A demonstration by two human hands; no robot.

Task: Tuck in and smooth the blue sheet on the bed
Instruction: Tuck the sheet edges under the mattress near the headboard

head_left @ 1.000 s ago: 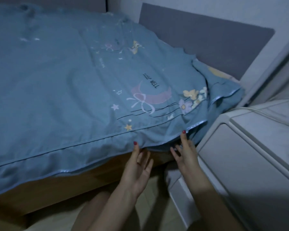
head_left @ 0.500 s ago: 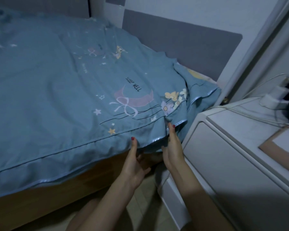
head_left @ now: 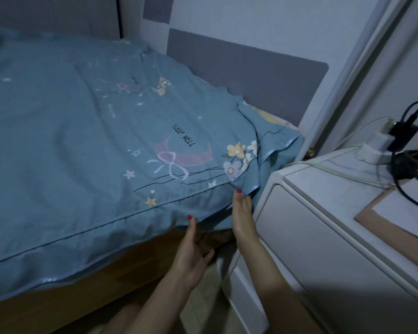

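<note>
The blue sheet [head_left: 77, 150] lay soft and lightly rumpled across the bed [head_left: 87, 283], filling the left and centre of the frame, its hem finished with a shiny satin band. It was printed with a pink crescent moon tied with a bow, small stars and yellow and lilac flowers, and the words "SLEEP WELL". Your left hand [head_left: 191, 254] pinched the hanging hem at lower centre, thumb on top and fingers curled beneath. Your right hand [head_left: 243, 213] gripped the bunched corner fold just beside the white nightstand [head_left: 323, 237]. Only a narrow gap showed between the wooden bed side and that smooth, square-edged nightstand. On its top at the right sat a white charger [head_left: 374, 147], black cables [head_left: 401, 169] and a brown clipboard [head_left: 396, 213].
</note>
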